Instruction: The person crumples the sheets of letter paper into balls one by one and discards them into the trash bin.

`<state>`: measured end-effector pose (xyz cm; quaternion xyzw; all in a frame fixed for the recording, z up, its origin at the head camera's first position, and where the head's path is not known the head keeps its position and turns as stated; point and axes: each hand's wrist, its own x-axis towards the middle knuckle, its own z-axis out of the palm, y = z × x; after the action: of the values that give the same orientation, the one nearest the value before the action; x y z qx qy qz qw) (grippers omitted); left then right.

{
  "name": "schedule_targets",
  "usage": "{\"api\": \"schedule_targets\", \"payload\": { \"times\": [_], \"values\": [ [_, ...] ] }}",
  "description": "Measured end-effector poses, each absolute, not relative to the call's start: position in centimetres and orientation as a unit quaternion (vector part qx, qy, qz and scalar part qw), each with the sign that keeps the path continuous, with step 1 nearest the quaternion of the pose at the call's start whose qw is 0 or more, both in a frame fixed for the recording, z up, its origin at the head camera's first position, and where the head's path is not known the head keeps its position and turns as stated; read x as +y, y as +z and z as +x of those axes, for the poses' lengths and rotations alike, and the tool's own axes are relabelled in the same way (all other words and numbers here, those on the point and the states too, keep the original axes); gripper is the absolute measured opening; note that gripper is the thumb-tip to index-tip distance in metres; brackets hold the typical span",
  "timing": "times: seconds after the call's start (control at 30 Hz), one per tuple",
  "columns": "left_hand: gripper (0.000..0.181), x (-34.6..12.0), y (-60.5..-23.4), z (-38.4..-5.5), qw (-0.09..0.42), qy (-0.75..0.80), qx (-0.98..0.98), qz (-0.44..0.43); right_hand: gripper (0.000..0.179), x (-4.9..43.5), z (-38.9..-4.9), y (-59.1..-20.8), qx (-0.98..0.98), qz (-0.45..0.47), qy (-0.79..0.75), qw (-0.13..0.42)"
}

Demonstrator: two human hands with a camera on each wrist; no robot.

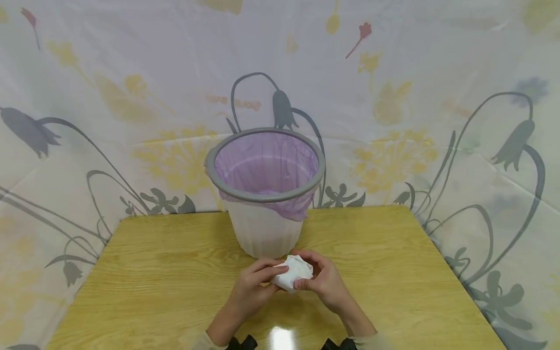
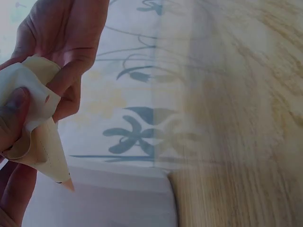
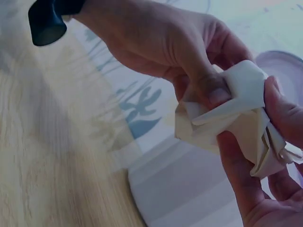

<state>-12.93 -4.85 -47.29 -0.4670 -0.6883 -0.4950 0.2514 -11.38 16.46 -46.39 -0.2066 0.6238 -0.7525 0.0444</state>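
A crumpled, folded piece of white paper (image 1: 293, 274) is between the two hands, just in front of the bin. From its left side the left hand (image 1: 251, 287) holds it, index finger laid over the top. At its right the right hand (image 1: 327, 282) pinches it, thumb on the near face. Loose folds and layered edges of the paper (image 3: 244, 90) show in the right wrist view. The left wrist view shows the paper (image 2: 40, 87) tapering downward. Some fingertips are hidden behind it.
Behind the hands stands a white bin (image 1: 267, 228) with a grey rim and a purple liner (image 1: 267, 170) folded over its edge. It rests on a yellow wood-grain table (image 1: 166, 277). A flower-printed cloth (image 1: 175, 63) hangs behind and at both sides.
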Motion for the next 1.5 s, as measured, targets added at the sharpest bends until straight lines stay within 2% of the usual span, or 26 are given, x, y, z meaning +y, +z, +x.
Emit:
{"api": "schedule_targets", "payload": {
  "times": [0.13,0.33,0.53,0.73,0.83,0.93,1.07,1.13,1.2,1.33,1.5],
  "values": [
    [0.039,-4.7,-46.8,-13.2,0.277,-0.485,-0.688,-0.464,0.062,16.0,-11.5,-46.7,0.604,-0.182,-0.775,0.043],
    [0.033,-4.3,-47.0,-13.3,0.267,-0.5,-0.704,-0.428,0.041,15.7,-11.7,-47.3,0.601,-0.144,-0.786,0.04],
    [0.039,-3.9,-47.2,-13.1,0.254,-0.515,-0.717,-0.396,0.041,16.0,-11.7,-47.2,0.596,-0.141,-0.79,0.024],
    [0.05,-3.8,-47.3,-12.4,0.234,-0.499,-0.765,-0.331,0.045,16.3,-11.7,-47.0,0.599,-0.181,-0.78,-0.022],
    [0.048,-3.9,-47.1,-12.2,0.189,-0.503,-0.778,-0.325,0.045,16.3,-11.7,-46.9,0.606,-0.195,-0.771,-0.041],
    [0.052,-4.3,-47.0,-12.1,0.099,-0.567,-0.741,-0.346,0.044,16.3,-11.6,-46.8,0.607,-0.209,-0.765,-0.057],
    [0.049,-4.9,-46.9,-12.1,-0.025,-0.669,-0.659,-0.342,0.042,16.3,-11.3,-46.7,0.596,-0.23,-0.767,-0.064],
    [0.048,-5.1,-46.9,-12.1,-0.063,-0.699,-0.636,-0.322,0.04,16.2,-11.2,-46.6,0.591,-0.246,-0.766,-0.065],
    [0.055,-5.2,-46.9,-12.1,-0.094,-0.722,-0.616,-0.3,0.037,16.1,-11.1,-46.5,0.59,-0.268,-0.759,-0.07],
    [0.064,-5.1,-47.0,-12.1,-0.12,-0.752,-0.584,-0.283,0.036,15.9,-11.1,-46.4,0.584,-0.301,-0.749,-0.085],
    [0.053,-4.9,-47.2,-12.1,-0.083,-0.753,-0.584,-0.29,0.035,15.2,-11.3,-46.6,0.561,-0.327,-0.755,-0.09]
  ]
}}
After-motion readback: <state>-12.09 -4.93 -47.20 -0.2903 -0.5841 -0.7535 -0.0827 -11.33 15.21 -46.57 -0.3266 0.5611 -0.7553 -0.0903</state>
